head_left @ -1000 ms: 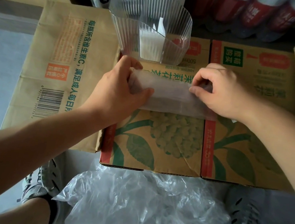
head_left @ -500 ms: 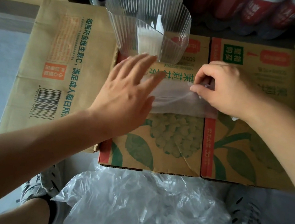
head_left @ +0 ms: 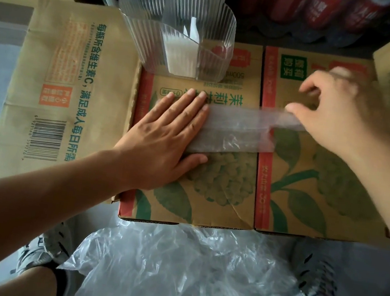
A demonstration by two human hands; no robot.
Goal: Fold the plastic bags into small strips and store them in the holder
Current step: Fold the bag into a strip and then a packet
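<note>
The left hand (head_left: 166, 133) is laid flat, fingers straight, and pressed on the left end of one folded bag strip (head_left: 236, 128). The strip's right end is pinched by the blurred right hand (head_left: 338, 118). The strip is stretched on the cardboard box (head_left: 219, 196), its long axis running left to right. One clear ribbed holder (head_left: 153, 41) is stood just behind it. A heap of loose bags (head_left: 184, 271) is seen below; their number cannot be told.

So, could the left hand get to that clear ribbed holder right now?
Probably yes: the holder stands just past the fingertips of the left hand, with only bare cardboard box between, though that hand is pressing flat on the plastic strip.
</note>
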